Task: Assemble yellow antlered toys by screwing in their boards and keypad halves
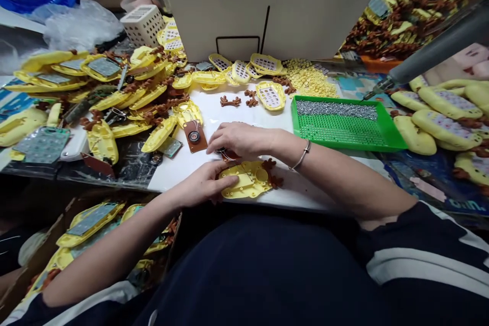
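My left hand (209,181) grips the left end of a yellow plastic toy shell (250,183), its thumb laid over the inner side. The shell lies hollow side up near the table's front edge, with brown antler-shaped pieces (272,173) at its right end. Just above it, my right hand (244,138) has its fingers curled down over a brown circuit board (230,155) with a dark round part and wires, mostly hidden by the hand. Left of my hands, another brown board (195,143) carries a small round speaker (194,135).
A green tray (344,135) of small screws stands right, below a hanging electric screwdriver (405,69). Yellow shells (130,94) pile up at left; finished-looking yellow toys (446,107) lie right. Small yellow buttons (309,79) are heaped before a white carton (275,20). A box of shells (89,224) sits lower left.
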### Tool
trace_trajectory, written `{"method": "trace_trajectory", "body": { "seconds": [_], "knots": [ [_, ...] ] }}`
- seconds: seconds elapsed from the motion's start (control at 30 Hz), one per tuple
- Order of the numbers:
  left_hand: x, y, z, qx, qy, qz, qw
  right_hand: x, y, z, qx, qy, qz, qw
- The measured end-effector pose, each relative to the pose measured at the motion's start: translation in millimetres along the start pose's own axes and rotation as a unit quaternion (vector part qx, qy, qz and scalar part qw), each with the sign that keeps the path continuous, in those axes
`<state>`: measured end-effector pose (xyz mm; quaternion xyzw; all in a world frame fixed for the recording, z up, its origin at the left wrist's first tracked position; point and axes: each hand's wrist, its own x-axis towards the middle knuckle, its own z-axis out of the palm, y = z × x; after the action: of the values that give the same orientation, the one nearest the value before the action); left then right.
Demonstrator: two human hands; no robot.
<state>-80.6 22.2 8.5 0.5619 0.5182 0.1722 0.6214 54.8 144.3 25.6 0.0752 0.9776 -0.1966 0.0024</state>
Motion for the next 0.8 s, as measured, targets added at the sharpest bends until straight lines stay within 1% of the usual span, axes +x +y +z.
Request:
{"method": "trace_trajectory", "body": {
  "seconds": [0.03,0.07,0.1,0.17,0.27,0.33,0.4,0.43,0.5,0.57,0.63,0.73,0.8],
  "knots": [
    [0,0,0,-0.003,-0.004,-0.001,1.000,2,0,-2,-0.009,-0.027,-0.015,0.999],
    [1,0,-1,-0.006,-0.008,-0.004,1.000,2,1,-4,-0.020,-0.040,-0.017,0.999],
    [1,0,-1,-0.010,-0.010,-0.007,1.000,0,1,-6,-0.030,-0.035,-0.007,0.999],
    [1,2,0,-0.019,-0.011,-0.009,1.000,-7,0,-8,-0.049,0.001,0.021,0.999],
    [2,4,0,-0.035,0.002,0.000,0.999,-28,-6,-7,-0.071,0.094,0.096,0.988],
    [3,4,0,-0.046,0.019,0.004,0.999,-48,-16,-4,-0.066,0.184,0.128,0.972],
    [3,4,1,-0.047,0.033,-0.001,0.998,-72,-30,3,-0.043,0.277,0.145,0.949],
    [3,4,1,-0.041,0.034,-0.008,0.999,-84,-37,7,-0.027,0.311,0.159,0.937],
    [4,5,1,-0.022,0.032,-0.018,0.999,-106,-49,18,0.007,0.347,0.199,0.916],
    [5,6,2,0.004,0.027,-0.019,0.999,-123,-57,32,0.036,0.352,0.235,0.905],
    [7,8,4,0.035,0.022,-0.011,0.999,-135,-60,48,0.032,0.342,0.258,0.903],
    [10,11,7,0.098,0.029,0.016,0.995,-145,-58,67,-0.042,0.316,0.277,0.906],
    [12,12,8,0.147,0.053,0.040,0.987,-150,-55,74,-0.079,0.300,0.277,0.909]
  ]
}}
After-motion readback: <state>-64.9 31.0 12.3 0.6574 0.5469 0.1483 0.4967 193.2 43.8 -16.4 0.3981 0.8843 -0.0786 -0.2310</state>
